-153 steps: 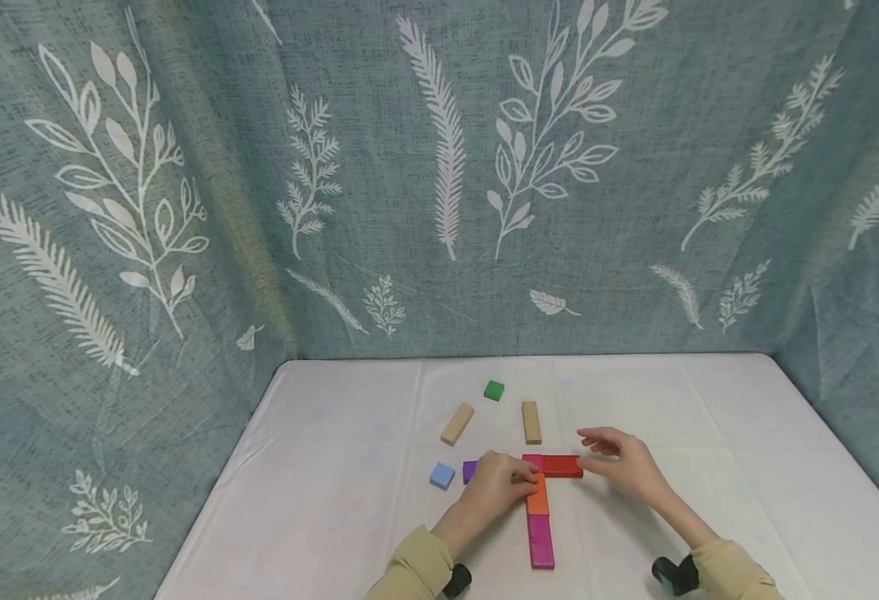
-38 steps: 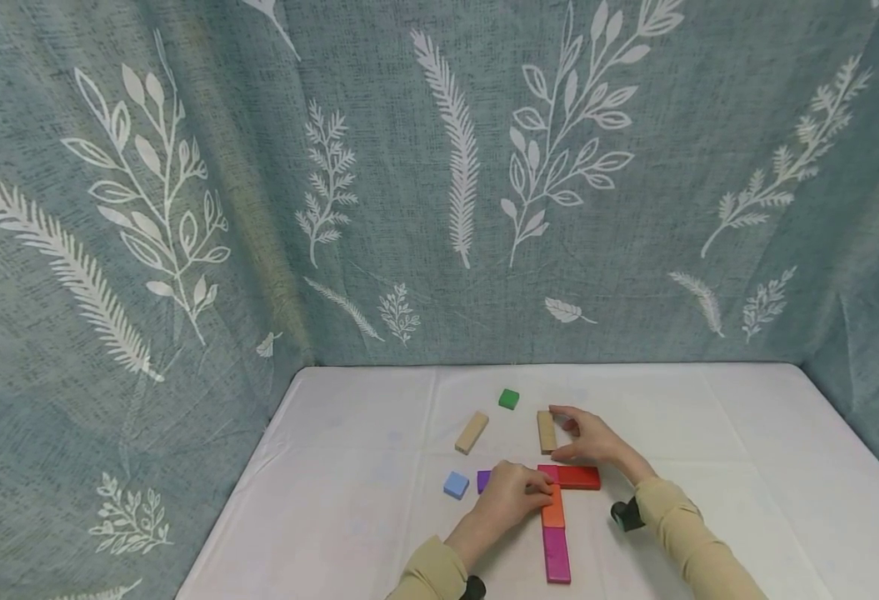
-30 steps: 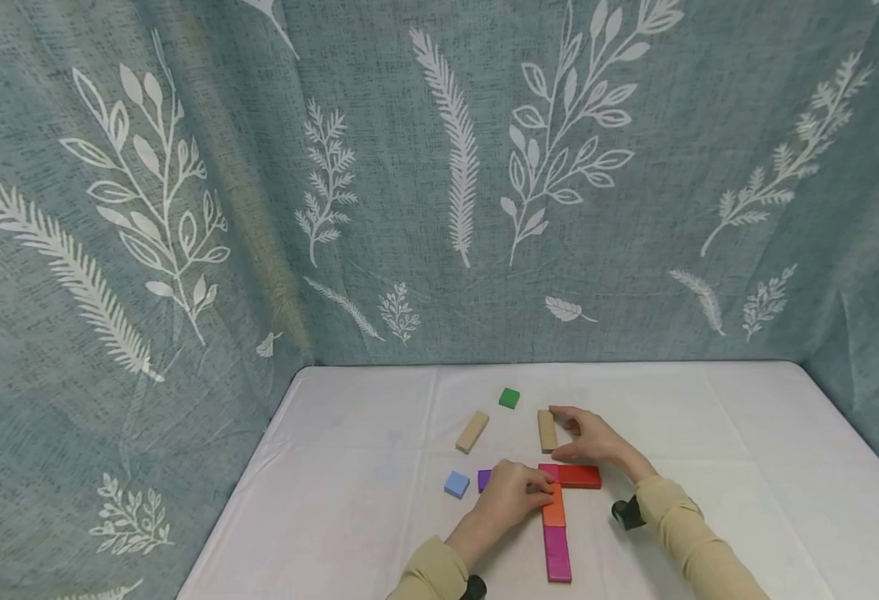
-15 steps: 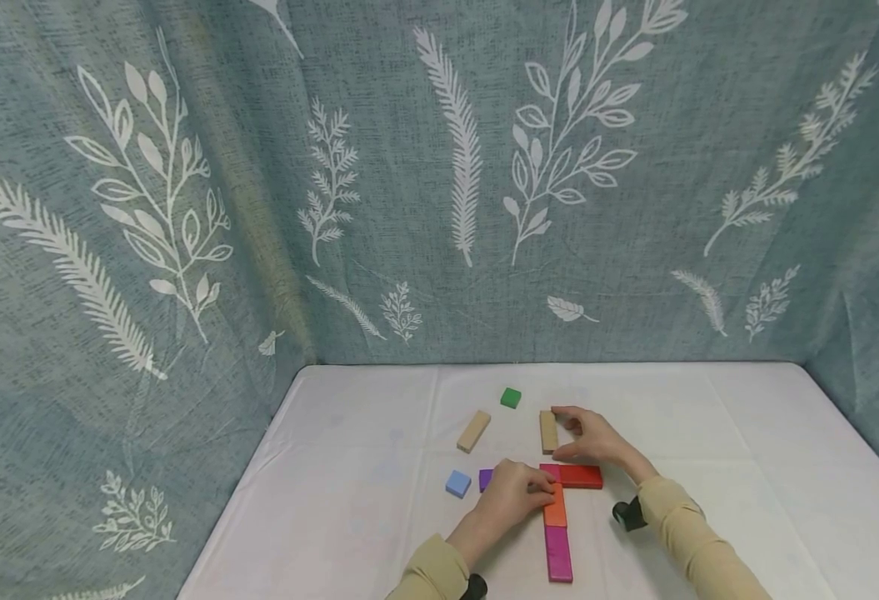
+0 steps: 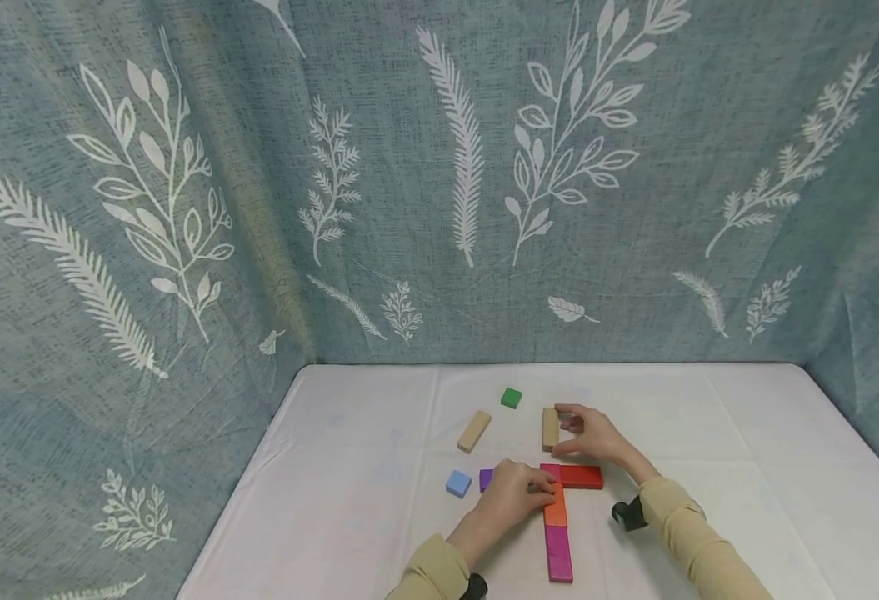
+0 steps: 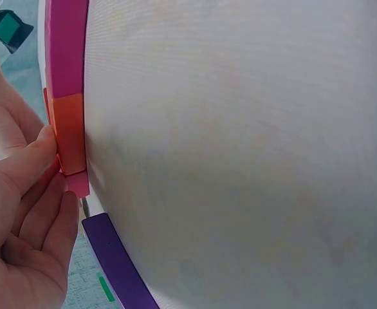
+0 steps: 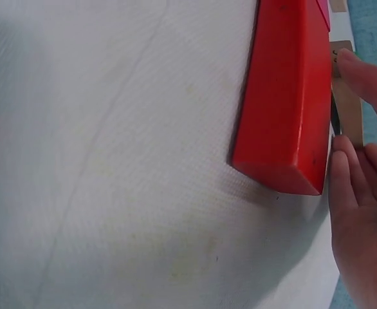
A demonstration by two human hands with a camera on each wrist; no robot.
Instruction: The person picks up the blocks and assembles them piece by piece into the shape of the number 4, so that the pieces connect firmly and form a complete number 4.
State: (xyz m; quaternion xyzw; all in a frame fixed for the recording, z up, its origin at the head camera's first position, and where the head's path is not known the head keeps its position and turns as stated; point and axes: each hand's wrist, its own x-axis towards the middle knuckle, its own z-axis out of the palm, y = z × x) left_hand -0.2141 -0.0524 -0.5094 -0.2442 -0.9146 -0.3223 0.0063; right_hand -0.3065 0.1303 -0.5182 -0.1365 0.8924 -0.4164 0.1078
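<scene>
Right grip (image 5: pixel 589 433): is pinching the near wooden block (image 5: pixel 550 429) by its two ends, thumb at the close end, fingertips at the far one.
Near wooden block: is pointing lengthwise toward the pink block (image 5: pixel 550 470), just beyond it.
Left grip (image 5: pixel 512 492): is resting its thumb against the orange block (image 5: pixel 555 507), fingers bending beside the pink block; I cannot tell whether it is pinching either.
Block column: the orange block is lying between the pink block and the magenta block (image 5: pixel 558 555), touching both.
Red block (image 5: pixel 581 477): is extending rightward from the pink block, touching it.
Purple block (image 5: pixel 486 480): is showing partly behind the left grip.
Loose blocks: the blue block (image 5: pixel 458 483), slanting wooden block (image 5: pixel 473 432) and green block (image 5: pixel 511 397) are lying apart on the white-covered desk (image 5: pixel 349 475).
</scene>
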